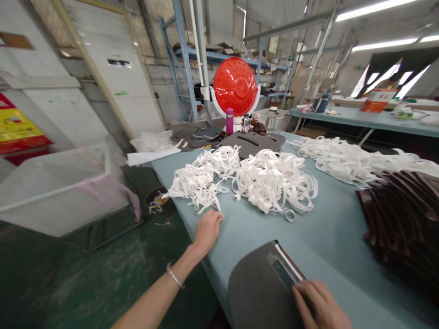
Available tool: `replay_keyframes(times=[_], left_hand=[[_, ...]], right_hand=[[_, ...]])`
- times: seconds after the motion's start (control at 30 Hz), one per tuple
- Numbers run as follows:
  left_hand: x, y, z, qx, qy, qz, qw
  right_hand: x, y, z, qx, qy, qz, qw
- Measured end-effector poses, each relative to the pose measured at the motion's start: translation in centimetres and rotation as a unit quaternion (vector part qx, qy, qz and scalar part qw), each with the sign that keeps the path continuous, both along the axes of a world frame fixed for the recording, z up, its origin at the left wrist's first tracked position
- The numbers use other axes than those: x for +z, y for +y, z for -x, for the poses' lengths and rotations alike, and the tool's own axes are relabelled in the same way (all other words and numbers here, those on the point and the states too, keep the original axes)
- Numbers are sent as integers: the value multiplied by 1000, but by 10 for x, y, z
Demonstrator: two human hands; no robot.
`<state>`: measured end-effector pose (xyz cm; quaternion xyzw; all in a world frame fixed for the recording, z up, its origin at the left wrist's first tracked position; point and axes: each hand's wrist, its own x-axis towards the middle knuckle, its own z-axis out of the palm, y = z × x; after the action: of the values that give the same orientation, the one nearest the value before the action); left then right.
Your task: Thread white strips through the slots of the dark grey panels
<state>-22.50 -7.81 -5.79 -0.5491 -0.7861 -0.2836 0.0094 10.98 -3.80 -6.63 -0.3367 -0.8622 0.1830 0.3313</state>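
My left hand (pixel 208 229) is closed in a pinch at the loose end of a white fabric strip (pixel 218 205), which trails from the left heap of strips (pixel 195 180). Close to me on the table lies a dark grey flat panel (pixel 255 285) with a rounded side and a slot near its straight edge. A white strip (pixel 286 257) runs along that edge. My right hand (pixel 320 305) is closed at the lower end of the edge, fingers against the panel; its underside is hidden.
A second heap of white strips (pixel 274 180) lies mid-table, with longer strips (pixel 363 160) behind. Dark brown glossy pieces (pixel 404 219) are stacked at right. More grey panels (pixel 252 142), a purple bottle (pixel 229 121) and a red fan-shaped appliance (pixel 235 87) stand farther back. A white bin (pixel 65 192) is left.
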Motion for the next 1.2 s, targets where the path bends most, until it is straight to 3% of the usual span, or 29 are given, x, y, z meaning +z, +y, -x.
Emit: replay_keyframes(times=[0.07,0.17,0.23,0.27,0.37,0.47,0.6,0.73,0.87,0.93,1.0,1.07,1.13,1.2], left_hand=[[-1,-5,-31,-72,-30,8,997],[2,-17,-84,-183,-112,-1,977],[7,-28,-107,-224,-168,-13,960],[10,-33,-114,-240,-183,-11,953],[18,-42,-120,-275,-165,0,947],[19,-37,-117,-262,-55,-22,963],[9,-10,-104,-265,119,39,956],[7,23,-66,-226,155,91,957],[19,47,-21,-173,151,106,967],[28,51,-11,-139,161,133,968],[38,49,-16,-87,193,134,968],[46,42,-36,-70,212,82,971],[48,31,-67,-173,172,30,969],[42,17,-101,-346,87,35,934]], right_hand=[[13,-6,54,-28,13,182,983],[19,-10,108,-21,73,452,889],[16,-9,119,-17,123,524,843],[14,-9,117,-25,139,535,833],[9,-10,99,-68,150,533,830],[10,-17,84,-87,158,514,839],[13,-30,69,-113,167,485,851],[13,-55,34,-166,164,461,856],[12,-86,-8,-198,109,398,889],[12,-97,-21,-192,93,375,902],[12,-103,-28,-188,88,365,908],[11,-105,-30,-185,87,355,912],[10,-105,-30,-176,81,333,923],[10,-106,-31,-162,69,305,936]])
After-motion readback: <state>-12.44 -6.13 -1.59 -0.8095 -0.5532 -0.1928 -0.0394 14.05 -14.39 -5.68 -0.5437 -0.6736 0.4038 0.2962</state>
